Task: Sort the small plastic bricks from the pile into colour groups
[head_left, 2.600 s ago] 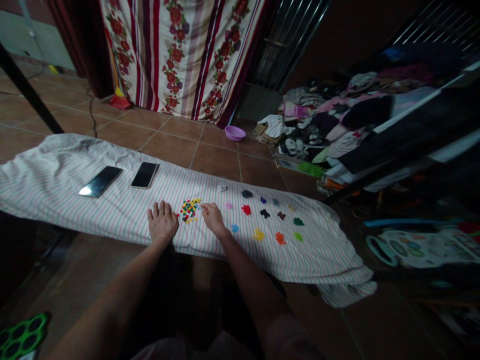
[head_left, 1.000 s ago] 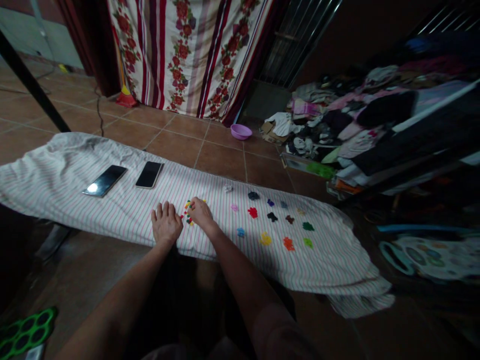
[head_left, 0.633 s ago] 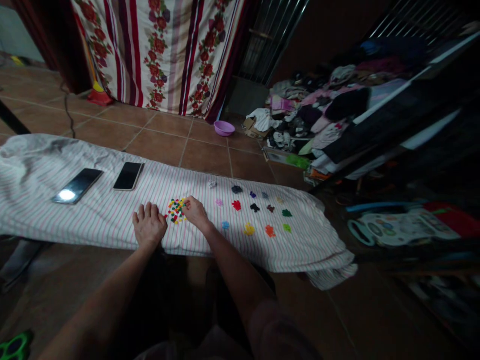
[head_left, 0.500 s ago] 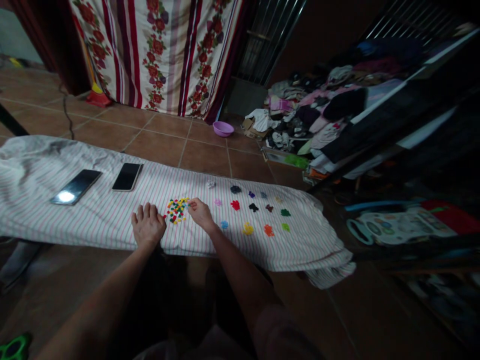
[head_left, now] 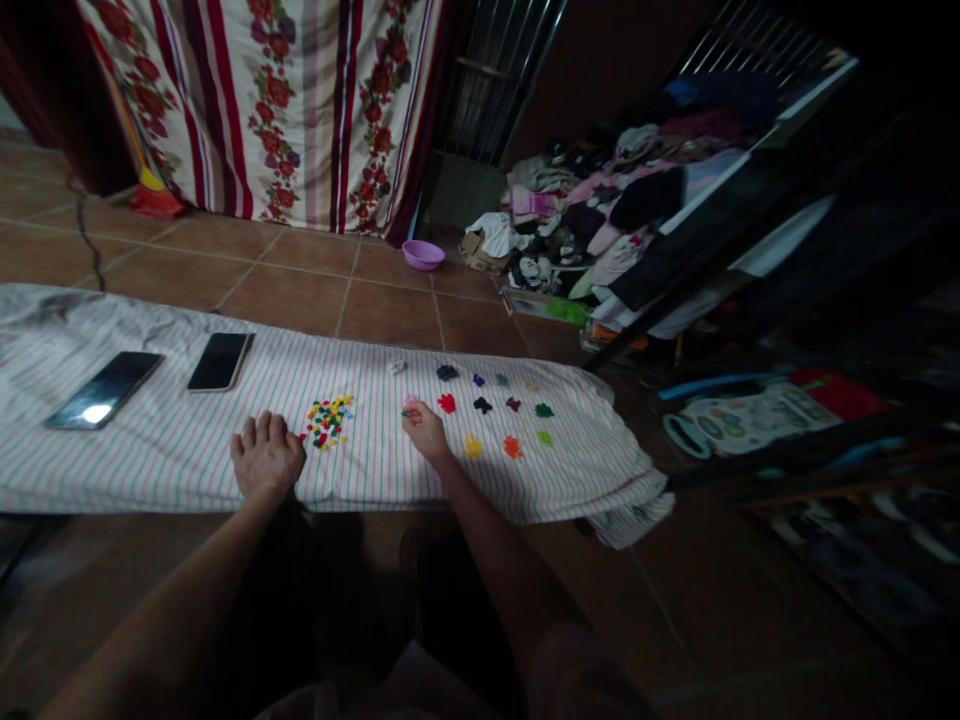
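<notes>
My left hand (head_left: 268,455) lies flat on the striped cloth (head_left: 360,480), fingers spread, just left of a mixed pile of small coloured pieces (head_left: 328,422). Between the pinched fingertips of my right hand (head_left: 425,432) a small green piece (head_left: 405,413) shows. That hand is over the cloth, right of the mixed pile, beside the pink pieces (head_left: 410,399). Single-colour heaps spread out to its right, among them red (head_left: 446,403), black (head_left: 482,405), dark green (head_left: 544,411), yellow (head_left: 472,446), orange (head_left: 512,447) and lime (head_left: 544,438). The light blue heap is hidden by my right hand.
Two phones, one larger (head_left: 105,390) and one smaller (head_left: 220,362), lie on the cloth at the left. Beyond the table are a purple basin (head_left: 424,255), a floral curtain (head_left: 315,120) and a heap of clothes (head_left: 592,215).
My right hand has moved right, away from the mixed pile, carrying the small green piece. My left hand stays flat on the cloth. The whole view has shifted somewhat.
</notes>
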The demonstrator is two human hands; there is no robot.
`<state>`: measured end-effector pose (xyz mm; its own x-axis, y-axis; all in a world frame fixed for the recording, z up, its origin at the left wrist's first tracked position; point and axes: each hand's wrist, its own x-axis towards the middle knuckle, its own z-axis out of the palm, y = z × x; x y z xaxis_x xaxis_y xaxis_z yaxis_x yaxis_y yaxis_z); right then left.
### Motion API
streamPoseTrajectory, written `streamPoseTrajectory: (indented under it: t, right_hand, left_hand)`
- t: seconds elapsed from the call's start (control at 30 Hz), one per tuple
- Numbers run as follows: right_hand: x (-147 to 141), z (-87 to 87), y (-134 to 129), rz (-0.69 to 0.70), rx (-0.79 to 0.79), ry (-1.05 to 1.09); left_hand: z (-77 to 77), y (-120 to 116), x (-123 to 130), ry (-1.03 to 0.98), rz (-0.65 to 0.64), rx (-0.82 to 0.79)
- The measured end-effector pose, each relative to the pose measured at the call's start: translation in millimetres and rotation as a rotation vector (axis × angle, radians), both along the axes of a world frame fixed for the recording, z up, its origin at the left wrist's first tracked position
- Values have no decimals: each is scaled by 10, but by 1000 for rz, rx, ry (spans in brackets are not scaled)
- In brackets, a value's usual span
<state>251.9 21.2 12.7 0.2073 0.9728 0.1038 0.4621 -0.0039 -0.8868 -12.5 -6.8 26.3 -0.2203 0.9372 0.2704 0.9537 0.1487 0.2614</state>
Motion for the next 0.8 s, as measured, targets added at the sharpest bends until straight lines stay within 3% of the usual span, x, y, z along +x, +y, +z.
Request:
streamPoseTrajectory:
  t: [0.4, 0.8]
  right_hand:
    - [1072, 71, -316, -281, 63, -113]
    - [1784, 172, -623, -546, -23, -127]
  left_hand:
    - [76, -38, 21, 31, -11, -2]
    - [133, -49, 44, 13, -27, 10]
